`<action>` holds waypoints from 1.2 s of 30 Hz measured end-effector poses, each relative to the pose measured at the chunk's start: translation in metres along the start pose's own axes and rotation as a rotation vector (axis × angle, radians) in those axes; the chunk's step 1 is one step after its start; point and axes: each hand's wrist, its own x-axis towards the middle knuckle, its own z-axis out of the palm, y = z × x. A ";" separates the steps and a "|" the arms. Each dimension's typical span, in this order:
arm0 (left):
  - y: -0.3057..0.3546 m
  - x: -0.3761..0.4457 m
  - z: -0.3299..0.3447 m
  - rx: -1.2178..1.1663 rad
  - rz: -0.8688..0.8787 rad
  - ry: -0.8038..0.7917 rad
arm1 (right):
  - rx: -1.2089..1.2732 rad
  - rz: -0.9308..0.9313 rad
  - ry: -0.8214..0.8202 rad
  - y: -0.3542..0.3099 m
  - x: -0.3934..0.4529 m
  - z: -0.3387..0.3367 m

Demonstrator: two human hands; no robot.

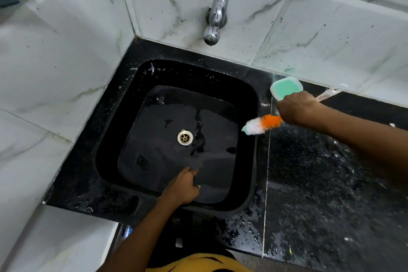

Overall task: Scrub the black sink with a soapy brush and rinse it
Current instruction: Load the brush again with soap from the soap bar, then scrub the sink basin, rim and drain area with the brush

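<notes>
Gripping brush (pixel 261 125), right hand (pixel 297 108) over counter (pixel 320 172).

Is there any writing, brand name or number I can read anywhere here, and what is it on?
No readable text anywhere.
Tap: bare chrome, no mark visible.
Soap dish: plain white rim, green inside, no label.
Brush held in the right hand: orange and white bristles only.
Pinkish strip behind that hand: any print is too blurred to read.
Black sink and drain: no lettering visible.

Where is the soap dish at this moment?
In the head view, the soap dish with its green bar sits on the black counter right of the sink, against the tiled wall, just beyond the right hand.
</notes>
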 end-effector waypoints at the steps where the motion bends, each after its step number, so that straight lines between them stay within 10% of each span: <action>1: 0.002 0.000 0.000 0.011 -0.001 -0.011 | -0.002 0.001 0.009 0.002 -0.001 -0.001; 36: -0.004 -0.002 0.000 0.060 0.026 -0.012 | 0.168 0.025 -0.026 -0.050 -0.118 0.041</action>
